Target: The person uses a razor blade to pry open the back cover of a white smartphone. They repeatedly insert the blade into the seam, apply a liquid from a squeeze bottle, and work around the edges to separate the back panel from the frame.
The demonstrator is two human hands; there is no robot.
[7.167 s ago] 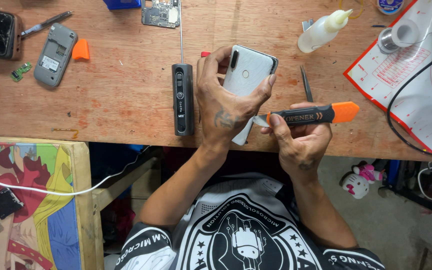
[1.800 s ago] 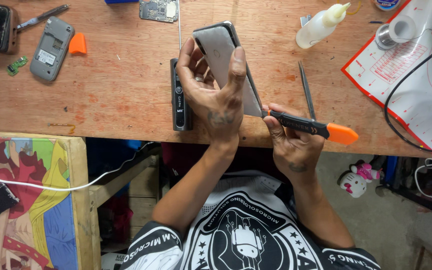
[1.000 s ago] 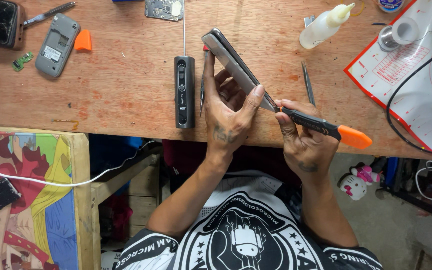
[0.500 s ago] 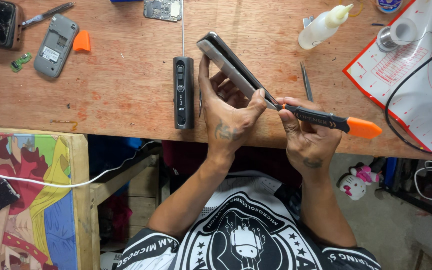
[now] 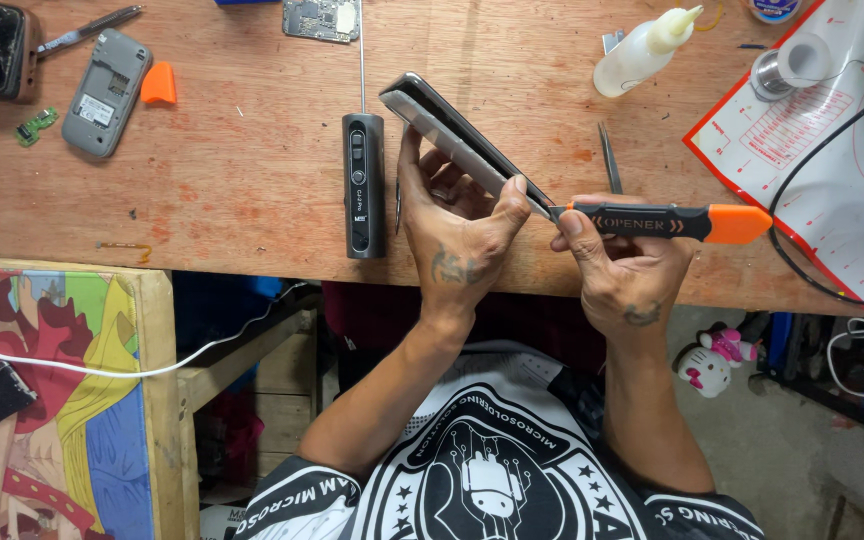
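Worn wooden workbench (image 5: 232, 170) lies below; over its near edge the left hand (image 5: 457, 230) grips one slim dark phone (image 5: 462, 145) edge-on. Right hand (image 5: 627, 270) pinches a black, orange-tipped pry tool (image 5: 667, 222) against the phone's corner. Nearby: one black stick-shaped device (image 5: 364, 185), one white squeeze bottle (image 5: 642, 55), one red mat (image 5: 812, 140).

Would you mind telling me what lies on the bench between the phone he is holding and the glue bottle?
In the head view, only bare wood lies between the phone and the glue bottle.
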